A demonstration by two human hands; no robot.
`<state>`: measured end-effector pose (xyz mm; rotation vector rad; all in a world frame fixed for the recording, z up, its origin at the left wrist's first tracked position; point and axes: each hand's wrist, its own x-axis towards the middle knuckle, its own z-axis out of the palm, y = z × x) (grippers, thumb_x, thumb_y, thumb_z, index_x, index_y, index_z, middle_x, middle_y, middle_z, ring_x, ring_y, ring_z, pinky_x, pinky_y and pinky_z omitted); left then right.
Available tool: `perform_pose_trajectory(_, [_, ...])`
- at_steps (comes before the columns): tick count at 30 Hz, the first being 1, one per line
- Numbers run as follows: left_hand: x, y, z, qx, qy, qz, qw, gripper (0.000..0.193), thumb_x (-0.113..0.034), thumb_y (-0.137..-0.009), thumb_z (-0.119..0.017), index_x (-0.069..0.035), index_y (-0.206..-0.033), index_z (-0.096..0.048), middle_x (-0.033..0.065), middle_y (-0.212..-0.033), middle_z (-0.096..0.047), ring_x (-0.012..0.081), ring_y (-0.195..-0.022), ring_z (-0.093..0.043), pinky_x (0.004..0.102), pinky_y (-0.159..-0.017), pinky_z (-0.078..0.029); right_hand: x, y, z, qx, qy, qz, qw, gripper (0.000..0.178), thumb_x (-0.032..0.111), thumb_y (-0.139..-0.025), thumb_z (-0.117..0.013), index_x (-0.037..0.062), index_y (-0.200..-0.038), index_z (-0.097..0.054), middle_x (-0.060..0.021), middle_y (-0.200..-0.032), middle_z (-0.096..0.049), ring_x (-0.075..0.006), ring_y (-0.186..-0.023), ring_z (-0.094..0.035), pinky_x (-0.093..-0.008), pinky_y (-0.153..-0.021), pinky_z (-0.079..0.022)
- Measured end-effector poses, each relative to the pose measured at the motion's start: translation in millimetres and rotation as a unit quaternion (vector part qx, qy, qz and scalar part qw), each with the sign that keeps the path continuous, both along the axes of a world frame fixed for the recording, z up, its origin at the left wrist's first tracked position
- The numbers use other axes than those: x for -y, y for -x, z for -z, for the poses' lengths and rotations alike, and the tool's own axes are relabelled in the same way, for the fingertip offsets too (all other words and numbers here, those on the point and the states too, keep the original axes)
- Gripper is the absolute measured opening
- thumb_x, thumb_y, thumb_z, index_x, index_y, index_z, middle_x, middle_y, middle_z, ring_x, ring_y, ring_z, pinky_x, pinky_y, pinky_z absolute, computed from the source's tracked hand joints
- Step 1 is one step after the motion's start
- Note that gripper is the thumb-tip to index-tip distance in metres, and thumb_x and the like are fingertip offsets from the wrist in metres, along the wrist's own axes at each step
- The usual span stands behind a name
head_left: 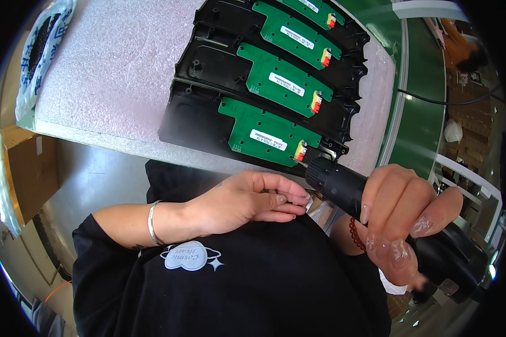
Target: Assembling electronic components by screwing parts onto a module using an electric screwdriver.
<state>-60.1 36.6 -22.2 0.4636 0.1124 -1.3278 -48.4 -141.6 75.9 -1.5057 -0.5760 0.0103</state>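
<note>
My right hand (402, 219) grips a black electric screwdriver (343, 185), whose tip points at the lower right corner of the nearest green circuit board (267, 132), by its red and yellow connector. That board lies in a black plastic housing (194, 118). Two more housings with green boards (284, 76) lie behind it in a row. My left hand (247, 202) rests against my black shirt just below the table edge, fingers curled together near the screwdriver's nose. Whether it pinches something small is hidden. A silver bangle sits on that wrist.
The housings lie on a white foam sheet (112, 73) covering the table. A plastic bag of dark parts (39, 50) sits at the far left. A cardboard box (28, 168) stands on the floor at left. A green conveyor (424, 101) runs along the right, with another person beyond it.
</note>
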Motion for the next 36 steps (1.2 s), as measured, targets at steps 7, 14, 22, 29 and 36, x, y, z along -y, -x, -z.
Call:
perform_pose_trajectory(7, [-4.6, -4.9, -1.4, 0.015, -0.016, 0.016, 1.000, 0.026, -0.012, -0.091, -0.043, 0.000, -0.113, -0.051, 0.0132, -0.104, -0.059, 0.0206, -0.095, -0.060, 0.0262, -0.081, -0.050, -2.5, -3.7, -0.5, -0.007, 0.004, -0.007, 1.000, 0.032, 0.004, -0.063, -0.057, 0.0104, -0.086, -0.035, 0.0021, -0.059, -0.048, -0.0087, -0.047, -0.047, -0.0227, -0.052, -0.038])
perform_pose_trajectory(14, [-4.2, -5.2, -2.3, 0.033, -0.022, -0.011, 0.999, 0.024, -0.013, -0.090, -0.046, 0.000, -0.108, -0.054, 0.0130, -0.097, -0.061, 0.0190, -0.088, -0.062, 0.0247, -0.075, -0.052, -4.1, -9.4, 3.0, -0.005, 0.006, -0.034, 0.999, 0.033, 0.002, -0.062, -0.057, 0.0091, -0.085, -0.035, 0.0008, -0.060, -0.048, -0.0091, -0.047, -0.048, -0.0229, -0.052, -0.039])
perform_pose_trajectory(22, [-0.3, -2.9, -3.4, 0.069, -0.046, -0.069, 0.994, 0.016, -0.010, -0.087, -0.052, 0.000, -0.099, -0.057, 0.0127, -0.093, -0.062, 0.0171, -0.083, -0.063, 0.0243, -0.070, -0.053, -5.3, 1.9, -4.5, 0.009, -0.030, 0.005, 1.000, 0.031, 0.002, -0.063, -0.060, 0.0095, -0.085, -0.039, 0.0023, -0.059, -0.050, -0.0075, -0.046, -0.048, -0.0218, -0.053, -0.041])
perform_pose_trajectory(29, [6.4, -8.0, -10.4, 0.011, -0.050, -0.139, 0.989, 0.014, -0.009, -0.085, -0.055, 0.001, -0.096, -0.057, 0.0131, -0.089, -0.062, 0.0185, -0.081, -0.063, 0.0240, -0.068, -0.054, 2.9, 18.7, -27.8, 0.086, -0.197, -0.007, 0.977, 0.020, 0.004, -0.072, -0.063, 0.0121, -0.085, -0.050, 0.0064, -0.060, -0.054, -0.0042, -0.051, -0.052, -0.0175, -0.057, -0.043])
perform_pose_trajectory(36, [17.7, -10.1, -13.3, -0.053, -0.008, -0.126, 0.991, 0.015, -0.012, -0.087, -0.052, 0.000, -0.094, -0.056, 0.0141, -0.087, -0.062, 0.0196, -0.079, -0.064, 0.0232, -0.066, -0.055, 0.2, 25.6, -29.3, 0.087, -0.190, 0.035, 0.977, 0.019, 0.005, -0.071, -0.063, 0.0123, -0.083, -0.050, 0.0072, -0.058, -0.053, -0.0036, -0.050, -0.051, -0.0169, -0.057, -0.043])
